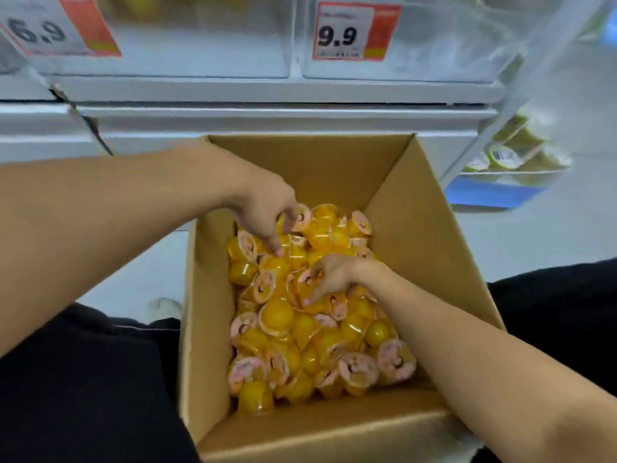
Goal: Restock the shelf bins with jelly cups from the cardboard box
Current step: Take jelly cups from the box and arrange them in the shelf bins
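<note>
Above, along the shelf edge, two clear shelf bins (200, 45), price tags 6.9 (43, 28) and 9.9 (347, 31) on their fronts, contents too blurred to tell; below, open between black-clad knees, a cardboard box (427, 228), its floor covered wall to wall by a heap of orange jelly cups (310, 329) with pink lids, tumbled at all angles; off to the right, a lower rack of green-and-white tubs (504, 155). Reaching in from the box's left wall, the left hand (267, 208), fingers curled down among cups near the far end, apparently pinching one, though grip not fully shown; from the right wall, the right hand (330, 279), fingers closed around a cup or two mid-heap. Judged from the deep pile left: gathering under way, most restocking ahead.
</note>
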